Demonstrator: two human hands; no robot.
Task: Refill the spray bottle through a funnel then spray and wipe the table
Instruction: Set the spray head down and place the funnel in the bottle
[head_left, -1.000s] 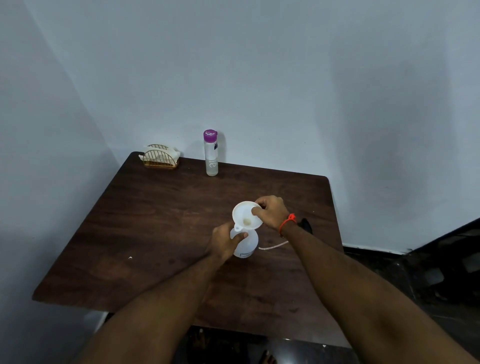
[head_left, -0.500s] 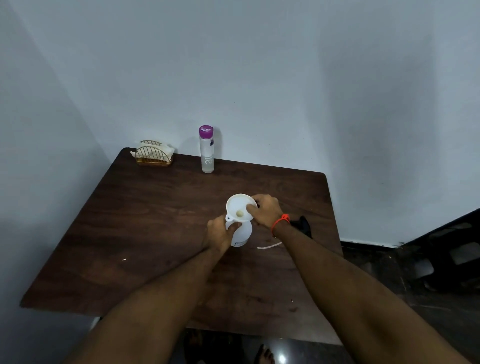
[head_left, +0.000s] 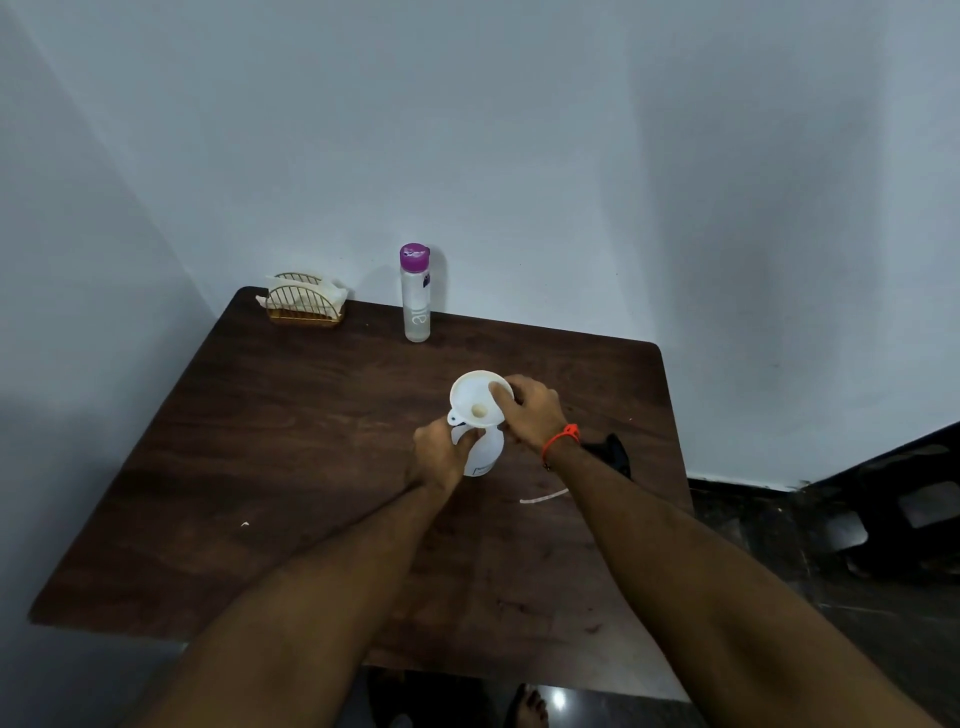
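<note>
One funnel (head_left: 477, 399) sits in one spray bottle (head_left: 484, 452) on the table (head_left: 291, 447). The left hand (head_left: 439, 457) grips the bottle; the right hand (head_left: 532, 413) pinches the funnel's rim at 3 o'clock. One purple-capped bottle (head_left: 415, 293) stands at 12 o'clock.

I have one view only, from the camera on the person's head, so no second view shares any of the scene. It looks forward and steeply down over a dark table (head_left: 291, 467) set in a room corner. Both forearms run up from the bottom edge to the left hand (head_left: 439, 457) and right hand (head_left: 532, 413) near the frame's middle, fairly near the lens. The table's far edge and the bottle (head_left: 415, 296) standing by it lie above centre; bare wall fills the upper half. The wide lens bends the wall corner at left. The floor shows at lower right and along the bottom edge.
</note>
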